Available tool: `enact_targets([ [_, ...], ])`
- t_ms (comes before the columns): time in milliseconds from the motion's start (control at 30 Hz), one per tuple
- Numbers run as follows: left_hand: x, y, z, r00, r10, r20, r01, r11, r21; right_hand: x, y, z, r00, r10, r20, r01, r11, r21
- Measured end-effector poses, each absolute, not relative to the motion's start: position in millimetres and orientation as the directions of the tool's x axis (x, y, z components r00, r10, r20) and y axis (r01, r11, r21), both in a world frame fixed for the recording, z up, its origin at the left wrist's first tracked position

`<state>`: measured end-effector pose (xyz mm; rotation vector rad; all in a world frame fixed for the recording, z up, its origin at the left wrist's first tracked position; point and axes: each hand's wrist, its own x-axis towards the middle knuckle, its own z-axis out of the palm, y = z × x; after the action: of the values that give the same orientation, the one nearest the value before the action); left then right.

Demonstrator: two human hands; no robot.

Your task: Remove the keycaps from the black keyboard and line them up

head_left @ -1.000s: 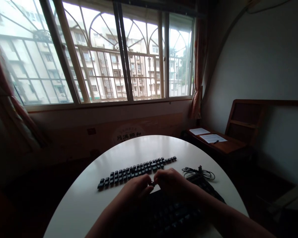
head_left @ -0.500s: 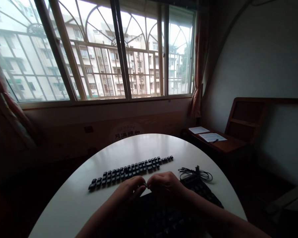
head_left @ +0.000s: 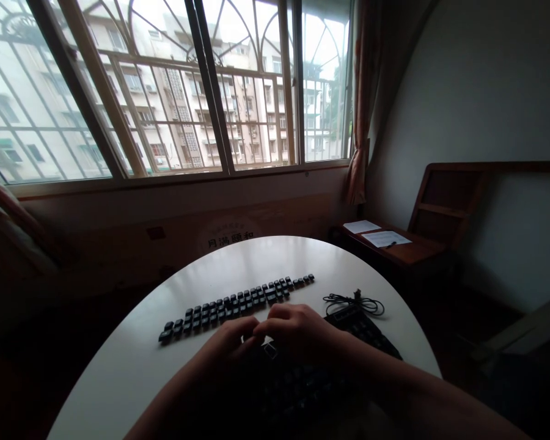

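My left hand (head_left: 231, 337) and my right hand (head_left: 297, 330) meet at their fingertips above the near part of the table. Both have curled, pinching fingers, and whatever sits between them is hidden. Just under the right fingers shows a small pale square outline (head_left: 270, 349), like a thin wire loop; I cannot tell which hand holds it. Below the hands lies a black keyboard (head_left: 302, 385), deep in shadow and partly covered by my forearms. Beyond my fingers, loose black keycaps (head_left: 229, 305) stand in slanting rows on the white round table (head_left: 132, 360).
A coiled black cable (head_left: 355, 304) lies at the keyboard's far right end. Further right, a wooden bench (head_left: 412, 250) carries paper sheets (head_left: 387, 238) and a pen (head_left: 391, 245). A barred window (head_left: 252, 116) fills the wall ahead, with a curtain (head_left: 360, 146) beside it.
My hands have drawn closer, and the small thing earlier visible between the fingertips is now hidden. The pale square outline has come into sight below them. The view has tilted down and shifted slightly.
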<state>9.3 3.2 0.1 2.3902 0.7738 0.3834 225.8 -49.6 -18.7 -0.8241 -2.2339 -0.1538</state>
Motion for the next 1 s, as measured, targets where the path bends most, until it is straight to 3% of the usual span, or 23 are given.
enact_targets([
  [133,9,7,-2,0.79,0.606,0.095,0.447,-0.676,0.586,225,-50,-19,-0.514,0.51,0.69,0.614,0.78,-0.118],
  [633,8,7,-4,0.8,0.597,0.059,0.397,-0.601,0.694,239,-43,-16,-0.494,0.589,0.639,0.617,0.756,-0.22],
  [733,8,4,2,0.744,0.668,0.009,0.505,-0.571,0.647,262,-34,-12,-0.351,0.712,0.608,0.715,0.623,-0.317],
  [800,8,2,6,0.754,0.656,-0.026,0.525,-0.578,0.624,278,-25,-14,-0.247,0.822,0.513,0.808,0.467,-0.36],
  [900,10,-2,10,0.781,0.622,-0.063,0.525,-0.597,0.607,294,-11,-24,-0.158,0.93,0.333,0.891,0.279,-0.357],
  [1000,11,-5,13,0.787,0.612,-0.08,0.533,-0.607,0.589,296,-3,-34,-0.119,0.965,0.235,0.92,0.196,-0.34],
])
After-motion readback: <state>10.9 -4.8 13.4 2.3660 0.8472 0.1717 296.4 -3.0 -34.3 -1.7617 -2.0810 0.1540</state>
